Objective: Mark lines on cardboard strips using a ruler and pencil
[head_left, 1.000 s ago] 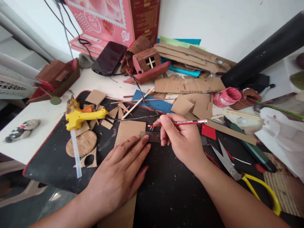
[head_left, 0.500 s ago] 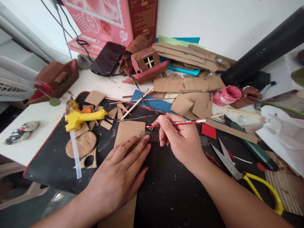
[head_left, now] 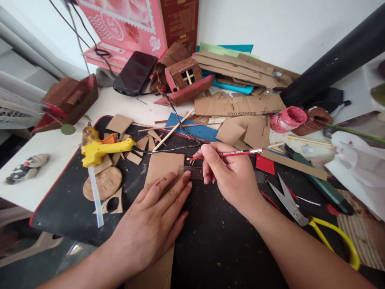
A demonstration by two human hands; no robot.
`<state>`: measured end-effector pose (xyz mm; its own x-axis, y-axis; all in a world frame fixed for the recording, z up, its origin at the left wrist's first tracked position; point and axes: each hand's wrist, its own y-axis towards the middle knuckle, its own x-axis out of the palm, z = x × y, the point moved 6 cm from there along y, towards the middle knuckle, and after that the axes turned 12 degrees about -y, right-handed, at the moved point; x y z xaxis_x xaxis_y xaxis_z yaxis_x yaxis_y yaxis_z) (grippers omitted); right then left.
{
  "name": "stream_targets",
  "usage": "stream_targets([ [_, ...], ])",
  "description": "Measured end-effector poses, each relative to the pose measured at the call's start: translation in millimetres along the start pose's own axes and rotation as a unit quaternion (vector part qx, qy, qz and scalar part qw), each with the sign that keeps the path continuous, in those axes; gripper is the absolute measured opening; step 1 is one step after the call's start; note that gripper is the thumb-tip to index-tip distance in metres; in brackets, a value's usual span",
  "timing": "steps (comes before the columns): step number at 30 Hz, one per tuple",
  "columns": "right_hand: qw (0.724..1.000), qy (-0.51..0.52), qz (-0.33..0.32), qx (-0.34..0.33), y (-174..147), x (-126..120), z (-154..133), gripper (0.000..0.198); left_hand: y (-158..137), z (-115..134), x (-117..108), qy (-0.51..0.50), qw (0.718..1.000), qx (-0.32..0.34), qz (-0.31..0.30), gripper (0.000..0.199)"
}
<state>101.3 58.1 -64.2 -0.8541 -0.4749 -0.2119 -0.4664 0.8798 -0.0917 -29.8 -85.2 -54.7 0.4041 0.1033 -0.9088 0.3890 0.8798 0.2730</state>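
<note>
My left hand (head_left: 158,210) lies flat with its fingers stretched out over a long strip of brown cardboard (head_left: 165,162). Its fingertips press on a clear ruler (head_left: 196,172) that crosses the strip and runs to the right under my other hand. A red pencil (head_left: 231,153) is pinched in my right hand (head_left: 230,172), its tip pointing left, just right of the cardboard's edge. Whether the tip touches anything I cannot tell. Much of the strip is covered by my left hand and forearm. Brown smears mark the fingers of both hands.
A yellow glue gun (head_left: 104,148) lies left on the black mat (head_left: 204,249) among cardboard scraps. Yellow-handled scissors (head_left: 300,216) lie open at right, near a green utility knife (head_left: 325,184). Behind stand a cardboard boat (head_left: 186,82), a phone (head_left: 135,73) and paint jars (head_left: 288,121).
Almost nothing differs. The view has shifted very slightly, while both hands, the pencil and the ruler keep their places over the cardboard.
</note>
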Motion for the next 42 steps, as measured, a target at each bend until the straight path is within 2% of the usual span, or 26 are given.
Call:
stream_targets([
  [10,1.000,-0.015,-0.003,-0.003,0.4,0.3,-1.1,0.045,-1.0,0.2,0.8,-0.028,1.000,-0.014,0.005,0.051],
  [42,1.000,-0.028,-0.009,-0.009,0.1,1.8,-1.7,0.047,2.3,1.9,-0.8,0.003,1.000,-0.001,-0.004,0.049],
])
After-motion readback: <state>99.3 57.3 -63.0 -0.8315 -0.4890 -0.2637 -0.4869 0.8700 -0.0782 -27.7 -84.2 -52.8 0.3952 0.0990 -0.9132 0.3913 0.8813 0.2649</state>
